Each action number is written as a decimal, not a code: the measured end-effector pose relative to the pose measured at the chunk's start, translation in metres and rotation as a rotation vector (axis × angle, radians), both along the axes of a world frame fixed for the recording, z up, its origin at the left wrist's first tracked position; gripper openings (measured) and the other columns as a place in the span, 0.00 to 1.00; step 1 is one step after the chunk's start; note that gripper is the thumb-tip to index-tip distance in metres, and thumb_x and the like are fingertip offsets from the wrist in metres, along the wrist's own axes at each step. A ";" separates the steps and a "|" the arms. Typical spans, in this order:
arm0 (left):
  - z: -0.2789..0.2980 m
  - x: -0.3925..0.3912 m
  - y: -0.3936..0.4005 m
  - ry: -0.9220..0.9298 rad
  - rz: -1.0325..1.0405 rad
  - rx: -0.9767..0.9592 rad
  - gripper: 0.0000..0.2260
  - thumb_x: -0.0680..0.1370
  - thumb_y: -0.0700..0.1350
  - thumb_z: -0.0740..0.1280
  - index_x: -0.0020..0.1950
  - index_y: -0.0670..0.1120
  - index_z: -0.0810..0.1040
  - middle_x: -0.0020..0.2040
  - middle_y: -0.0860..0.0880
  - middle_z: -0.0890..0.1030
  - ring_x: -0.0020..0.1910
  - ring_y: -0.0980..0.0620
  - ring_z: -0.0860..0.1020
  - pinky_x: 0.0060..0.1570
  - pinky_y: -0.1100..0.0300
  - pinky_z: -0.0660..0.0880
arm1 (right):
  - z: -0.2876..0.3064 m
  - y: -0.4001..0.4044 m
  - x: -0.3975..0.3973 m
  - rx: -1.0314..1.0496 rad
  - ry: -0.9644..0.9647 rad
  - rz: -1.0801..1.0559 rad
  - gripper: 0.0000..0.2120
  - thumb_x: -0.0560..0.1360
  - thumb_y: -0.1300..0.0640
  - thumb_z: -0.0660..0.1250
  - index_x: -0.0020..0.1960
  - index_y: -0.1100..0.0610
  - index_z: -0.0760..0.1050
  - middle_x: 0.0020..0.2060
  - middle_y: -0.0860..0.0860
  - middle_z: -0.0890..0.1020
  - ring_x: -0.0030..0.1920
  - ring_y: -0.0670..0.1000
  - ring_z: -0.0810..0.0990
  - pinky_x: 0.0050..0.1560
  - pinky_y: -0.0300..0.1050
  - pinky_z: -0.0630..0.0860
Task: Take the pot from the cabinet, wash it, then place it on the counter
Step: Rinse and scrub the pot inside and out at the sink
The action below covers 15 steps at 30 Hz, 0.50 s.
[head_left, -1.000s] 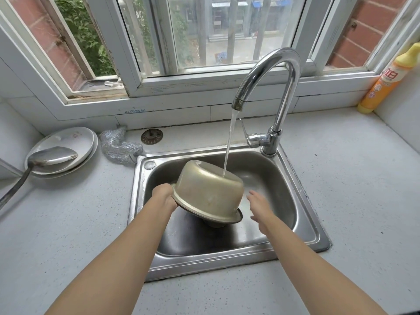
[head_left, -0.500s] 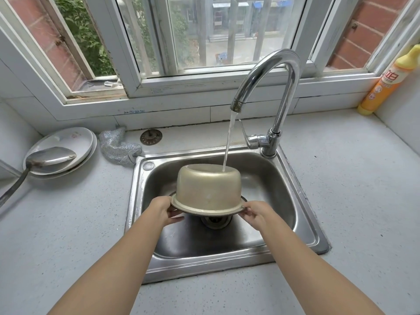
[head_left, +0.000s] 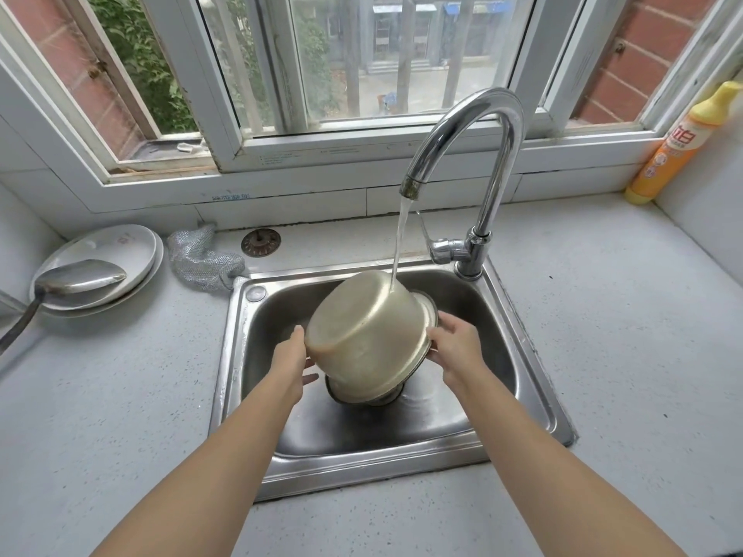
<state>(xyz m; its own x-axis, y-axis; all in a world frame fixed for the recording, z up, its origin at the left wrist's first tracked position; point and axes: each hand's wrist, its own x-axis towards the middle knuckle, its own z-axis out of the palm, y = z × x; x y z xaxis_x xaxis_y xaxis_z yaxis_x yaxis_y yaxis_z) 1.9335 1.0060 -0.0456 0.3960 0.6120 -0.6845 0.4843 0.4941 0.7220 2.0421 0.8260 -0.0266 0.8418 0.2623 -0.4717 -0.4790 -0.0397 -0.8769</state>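
Observation:
A dull metal pot (head_left: 368, 335) hangs over the steel sink (head_left: 378, 462), tipped so its base faces left and toward me and its rim points down to the right. Water runs from the faucet (head_left: 500, 154) onto the pot's upper side wall. My left hand (head_left: 293, 357) touches the pot by its base, thumb up along the edge and fingers stretched out underneath. My right hand (head_left: 454, 347) grips the pot's rim on the right side. The inside of the pot is hidden.
Stacked white plates (head_left: 100, 267) with a metal ladle (head_left: 76, 277) sit on the counter at the left. A steel scrubber (head_left: 201, 259) and a drain strainer (head_left: 260, 243) lie behind the sink. A yellow detergent bottle (head_left: 679, 146) stands at the far right corner.
The pot was upside down and level, held at both sides of the rim. It has now tipped, base to the left; my left hand slid from the rim to the base.

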 end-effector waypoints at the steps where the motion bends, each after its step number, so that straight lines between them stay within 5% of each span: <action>1: 0.000 0.000 -0.003 -0.014 -0.006 -0.033 0.19 0.81 0.54 0.54 0.60 0.42 0.73 0.53 0.44 0.76 0.50 0.46 0.74 0.44 0.51 0.75 | 0.002 0.000 -0.001 0.009 -0.042 0.014 0.16 0.74 0.73 0.58 0.57 0.62 0.77 0.39 0.52 0.81 0.38 0.50 0.77 0.37 0.42 0.76; 6: -0.007 0.000 -0.016 -0.001 -0.073 -0.214 0.20 0.80 0.57 0.58 0.57 0.42 0.74 0.45 0.44 0.77 0.40 0.45 0.77 0.36 0.48 0.77 | 0.005 -0.004 0.001 0.051 -0.145 0.088 0.19 0.75 0.71 0.60 0.63 0.56 0.71 0.47 0.52 0.82 0.46 0.50 0.79 0.45 0.44 0.76; 15: -0.014 0.001 -0.024 -0.022 -0.048 -0.260 0.15 0.80 0.44 0.61 0.66 0.41 0.71 0.66 0.42 0.73 0.49 0.43 0.75 0.32 0.46 0.76 | 0.007 -0.019 0.008 -0.003 -0.074 0.324 0.28 0.72 0.77 0.58 0.69 0.60 0.66 0.58 0.62 0.78 0.56 0.57 0.79 0.58 0.54 0.77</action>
<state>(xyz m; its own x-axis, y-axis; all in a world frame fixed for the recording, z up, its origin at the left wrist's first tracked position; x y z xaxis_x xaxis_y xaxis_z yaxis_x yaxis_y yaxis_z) 1.9340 0.9825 -0.0593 0.4363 0.3968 -0.8076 0.4974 0.6415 0.5840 2.0502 0.8067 -0.0195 0.7470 0.5205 -0.4137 -0.3761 -0.1823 -0.9085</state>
